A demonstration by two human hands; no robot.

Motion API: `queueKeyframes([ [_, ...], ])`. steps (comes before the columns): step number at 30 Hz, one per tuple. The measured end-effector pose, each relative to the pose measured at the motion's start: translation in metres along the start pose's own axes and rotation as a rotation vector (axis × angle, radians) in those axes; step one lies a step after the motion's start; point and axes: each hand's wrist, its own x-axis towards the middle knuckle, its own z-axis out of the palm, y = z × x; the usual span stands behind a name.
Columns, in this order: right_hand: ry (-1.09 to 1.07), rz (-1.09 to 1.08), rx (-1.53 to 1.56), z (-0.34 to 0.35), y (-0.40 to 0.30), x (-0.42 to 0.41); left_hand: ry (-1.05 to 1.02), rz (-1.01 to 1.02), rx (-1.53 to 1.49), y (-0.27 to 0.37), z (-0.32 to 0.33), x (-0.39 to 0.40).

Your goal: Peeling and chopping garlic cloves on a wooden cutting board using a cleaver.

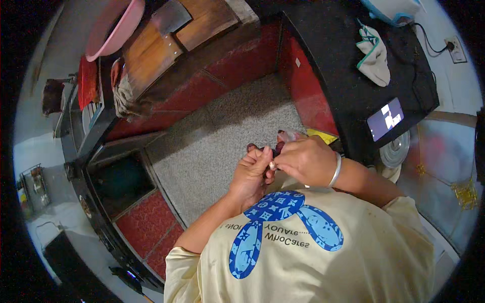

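Note:
Close to my chest, my left hand [252,170] and my right hand [308,161] meet at their fingertips. Between them is a small pale piece [273,165], too small to name surely; it looks like a garlic clove. My left thumb presses on one side of it, and my right thumb and finger pinch the other. Dark red-brown things [280,146] show just beyond the fingers, mostly hidden. A clear plastic bag [293,135] lies past my right hand. A pale bangle [335,173] circles my right wrist.
Ahead stands a counter with a wooden board [151,57], a cleaver [172,17] and a pink basin [117,32]. On the black countertop [333,68] at right are a cloth mitt [373,55] and a lit phone [385,119]. Below is grey speckled flooring [212,132].

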Motion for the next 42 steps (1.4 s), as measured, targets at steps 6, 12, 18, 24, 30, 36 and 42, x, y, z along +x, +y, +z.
queueKeyframes([
  [6,-0.024,-0.015,-0.168,0.010,-0.007,0.002,0.125,0.065,0.118,-0.008,0.000,-0.001],
  [12,0.135,-0.012,-0.141,0.024,-0.009,0.003,0.139,0.114,0.128,-0.011,-0.005,0.000],
  [18,0.244,0.156,0.137,0.013,0.008,0.002,-0.124,-0.011,0.044,0.004,-0.005,-0.013],
  [24,0.264,0.159,0.299,0.008,0.001,0.002,-0.113,-0.020,-0.115,0.009,-0.008,-0.011],
  [30,0.221,0.110,0.212,0.010,-0.013,0.004,-0.099,-0.025,-0.177,0.006,-0.011,-0.005],
  [36,0.120,0.037,-0.052,0.014,-0.016,0.006,-0.066,-0.103,-0.304,0.001,-0.011,0.002],
  [42,0.121,-0.019,-0.141,0.011,-0.008,0.001,-0.081,-0.104,-0.342,-0.003,-0.015,0.007],
])
